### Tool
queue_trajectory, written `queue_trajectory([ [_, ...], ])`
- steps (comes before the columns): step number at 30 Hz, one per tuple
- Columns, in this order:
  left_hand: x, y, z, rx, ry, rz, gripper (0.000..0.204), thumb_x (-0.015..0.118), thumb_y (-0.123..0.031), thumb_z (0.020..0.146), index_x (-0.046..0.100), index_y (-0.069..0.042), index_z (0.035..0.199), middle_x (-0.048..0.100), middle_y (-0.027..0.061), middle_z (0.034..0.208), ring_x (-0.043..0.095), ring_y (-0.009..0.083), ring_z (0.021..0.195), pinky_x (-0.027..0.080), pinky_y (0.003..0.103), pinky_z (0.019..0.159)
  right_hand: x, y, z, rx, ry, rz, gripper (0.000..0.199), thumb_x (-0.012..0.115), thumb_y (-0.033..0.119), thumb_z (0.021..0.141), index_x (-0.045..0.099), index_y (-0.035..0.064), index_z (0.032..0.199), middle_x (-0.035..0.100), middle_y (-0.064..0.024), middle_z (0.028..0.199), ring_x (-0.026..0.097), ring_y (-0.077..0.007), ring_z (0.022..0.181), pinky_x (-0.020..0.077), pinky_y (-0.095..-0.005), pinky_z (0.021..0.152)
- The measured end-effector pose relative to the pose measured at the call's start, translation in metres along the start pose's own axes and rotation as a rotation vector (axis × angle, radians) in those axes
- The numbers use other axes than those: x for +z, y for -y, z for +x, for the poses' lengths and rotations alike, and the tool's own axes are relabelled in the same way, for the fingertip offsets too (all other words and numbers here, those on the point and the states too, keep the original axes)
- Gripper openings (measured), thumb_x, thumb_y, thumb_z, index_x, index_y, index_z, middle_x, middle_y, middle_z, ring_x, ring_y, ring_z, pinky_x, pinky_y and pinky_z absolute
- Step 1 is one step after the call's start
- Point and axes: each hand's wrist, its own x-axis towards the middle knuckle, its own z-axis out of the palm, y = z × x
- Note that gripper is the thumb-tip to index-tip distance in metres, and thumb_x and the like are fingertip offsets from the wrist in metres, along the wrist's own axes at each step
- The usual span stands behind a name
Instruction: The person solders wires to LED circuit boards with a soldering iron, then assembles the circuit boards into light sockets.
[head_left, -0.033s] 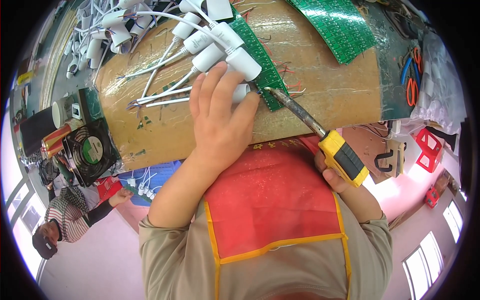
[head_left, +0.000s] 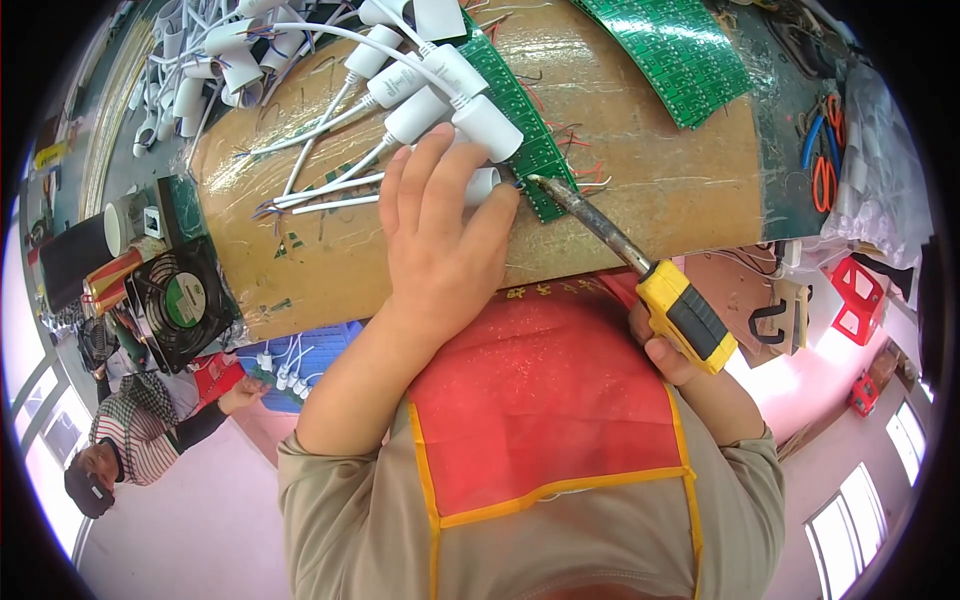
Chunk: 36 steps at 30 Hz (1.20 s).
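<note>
My left hand (head_left: 445, 225) is closed over a white plastic tube-shaped housing (head_left: 482, 187) with a white cable, held against the edge of a long green circuit board strip (head_left: 525, 135). My right hand (head_left: 665, 345) grips the yellow and black handle of a soldering iron (head_left: 690, 315). The iron's tip meets the strip's near end, beside my left fingertips, where small wire ends show. More white housings (head_left: 487, 128) lie along the strip's left side, their cables running left. Red wires (head_left: 575, 140) stick out on its right. My left palm's underside is hidden.
A heap of white cabled housings (head_left: 235, 65) lies at the far left. Stacked green circuit boards (head_left: 670, 55) sit at the far right, near orange-handled pliers (head_left: 823, 180). A black fan (head_left: 180, 305) stands left of the tan work board (head_left: 690, 200). Another person (head_left: 130, 430) is at the left.
</note>
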Motion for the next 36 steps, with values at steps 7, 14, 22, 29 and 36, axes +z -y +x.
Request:
queue_trajectory([
  [7,0.0,0.001,0.0,-0.002,0.0,-0.008,0.013,0.068,-0.01,0.072,0.067,-0.014,0.084,0.059,0.0083,0.119,0.055,0.0325,0.121,0.038,0.049,0.104,0.001,0.0,0.001,0.021,0.036,-0.012,0.024,0.066,0.028,0.084,0.054,0.0095,0.074,0.054,-0.0067,0.069,0.054,-0.0306,0.064,0.0417,-0.0398,0.058],
  [14,0.0,0.001,-0.001,-0.006,0.003,-0.008,0.013,0.068,-0.01,0.071,0.067,-0.014,0.084,0.058,0.0079,0.12,0.054,0.0324,0.121,0.038,0.049,0.104,-0.001,-0.002,-0.002,0.033,0.052,-0.038,0.027,0.066,0.031,0.085,0.054,0.0103,0.072,0.054,-0.0064,0.069,0.054,-0.0305,0.063,0.0416,-0.0397,0.057],
  [22,0.0,0.001,-0.001,-0.007,0.009,-0.004,0.013,0.068,-0.011,0.072,0.067,-0.015,0.084,0.058,0.0074,0.12,0.054,0.0319,0.122,0.038,0.05,0.104,-0.004,-0.021,-0.024,0.113,0.086,0.08,0.061,0.077,0.038,0.084,0.048,0.0062,0.126,0.049,0.0033,0.082,0.046,-0.0072,0.07,0.0359,-0.0228,0.064],
  [29,0.001,0.002,-0.002,-0.009,0.005,-0.004,0.012,0.068,-0.01,0.072,0.068,-0.015,0.084,0.058,0.0074,0.12,0.054,0.032,0.121,0.038,0.049,0.104,0.001,-0.004,-0.006,0.006,0.022,-0.026,0.026,0.066,0.029,0.086,0.054,0.0104,0.072,0.054,-0.0061,0.067,0.054,-0.03,0.06,0.041,-0.0392,0.055],
  [36,0.001,0.002,-0.002,-0.009,-0.002,-0.003,0.012,0.068,-0.011,0.072,0.068,-0.015,0.083,0.058,0.0075,0.119,0.055,0.0321,0.121,0.037,0.049,0.104,0.0,-0.002,-0.005,0.022,0.023,0.003,0.024,0.066,0.028,0.085,0.055,0.0099,0.073,0.055,-0.0059,0.068,0.054,-0.029,0.06,0.0416,-0.0383,0.055],
])
